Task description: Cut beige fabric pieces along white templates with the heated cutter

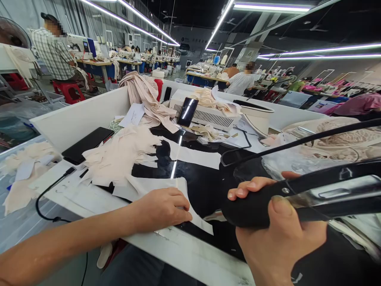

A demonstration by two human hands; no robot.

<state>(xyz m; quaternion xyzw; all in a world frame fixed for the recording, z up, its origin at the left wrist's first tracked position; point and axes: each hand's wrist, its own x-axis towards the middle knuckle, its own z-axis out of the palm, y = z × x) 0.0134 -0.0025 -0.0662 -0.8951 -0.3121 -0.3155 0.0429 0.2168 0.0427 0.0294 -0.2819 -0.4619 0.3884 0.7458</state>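
Gripping one black tool (250, 206) with a silvery strip along it in the right hand (279, 234), with fingers and thumb wrapped closely round. Resting with the left hand (166, 210), fingers together and loosely curled, on one pale fabric piece (182, 186) at the near edge of one glossy black surface (205, 182); impossible to tell whether pinching it. Just beyond, lying flat, one further pale strip (199, 156). To the left, one heap of cream pieces (119, 155), too overlapped to count, beside one flat dark device (87, 145). Behind the heap, one printed paper (133, 115). Farther back, one phone (188, 112) leaning against one vented white box (205, 113), and to the right one cream bin (256, 119). Well apart, on one red stool (71, 91), one person in a checked shirt (52, 55).
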